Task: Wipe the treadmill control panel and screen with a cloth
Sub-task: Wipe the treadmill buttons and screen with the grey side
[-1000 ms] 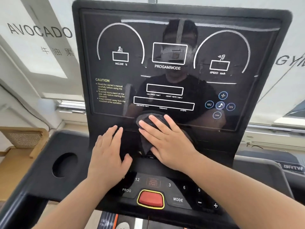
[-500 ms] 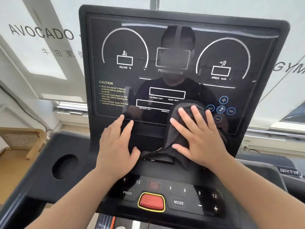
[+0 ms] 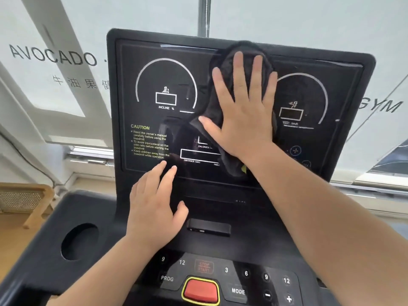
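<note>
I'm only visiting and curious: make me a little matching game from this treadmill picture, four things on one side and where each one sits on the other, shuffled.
Things:
1. dark cloth
2. left hand
3. red button
4. round cup hole

Places:
A. bottom of the control panel, inside a yellow ring
B. top middle of the screen, under the flat right hand
C. flat just below the CAUTION text, holding nothing
D. left side of the console tray

Pairs: 1-B, 2-C, 3-A, 4-D.
</note>
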{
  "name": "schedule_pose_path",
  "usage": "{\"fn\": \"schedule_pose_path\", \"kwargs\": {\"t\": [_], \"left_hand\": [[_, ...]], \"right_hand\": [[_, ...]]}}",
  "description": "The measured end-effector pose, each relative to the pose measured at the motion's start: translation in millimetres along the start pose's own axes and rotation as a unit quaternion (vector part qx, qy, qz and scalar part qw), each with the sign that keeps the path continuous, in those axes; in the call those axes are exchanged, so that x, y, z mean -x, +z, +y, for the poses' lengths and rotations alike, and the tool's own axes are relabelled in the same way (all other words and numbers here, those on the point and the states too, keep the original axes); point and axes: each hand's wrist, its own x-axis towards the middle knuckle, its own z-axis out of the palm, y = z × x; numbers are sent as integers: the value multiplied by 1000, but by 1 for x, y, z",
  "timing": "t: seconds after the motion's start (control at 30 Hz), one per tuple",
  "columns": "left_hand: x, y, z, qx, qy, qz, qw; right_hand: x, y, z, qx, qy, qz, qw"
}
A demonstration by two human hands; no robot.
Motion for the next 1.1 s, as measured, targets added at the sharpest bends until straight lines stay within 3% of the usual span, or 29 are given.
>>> {"fn": "schedule_pose_path", "kwargs": {"t": [0.17, 0.33, 0.47, 0.57, 0.67, 0.77, 0.87, 1.1], "left_hand": [[-1, 5, 3, 8, -11, 9, 1000], [-3, 10, 7, -17, -16, -15, 1000], [-3, 11, 4, -42, -4, -34, 999], [-2, 10, 3, -37, -7, -38, 999], [-3, 8, 4, -34, -10, -31, 999], [-10, 5, 12, -28, -32, -8, 999], [-16, 2, 24, -19, -48, 25, 998], [-25, 3, 38, -17, 59, 56, 997]], "right_hand": [[68, 25, -9, -18, -157, -8, 987], [138, 36, 34, -9, -187, -16, 982], [129, 25, 75, 21, -138, -11, 990], [92, 10, 90, 29, -39, 1, 999], [49, -2, 84, 23, 63, -5, 998], [19, -7, 58, 11, 97, 0, 995], [11, -3, 29, 4, 52, 4, 999], [85, 26, 24, -25, -184, 0, 983]]}}
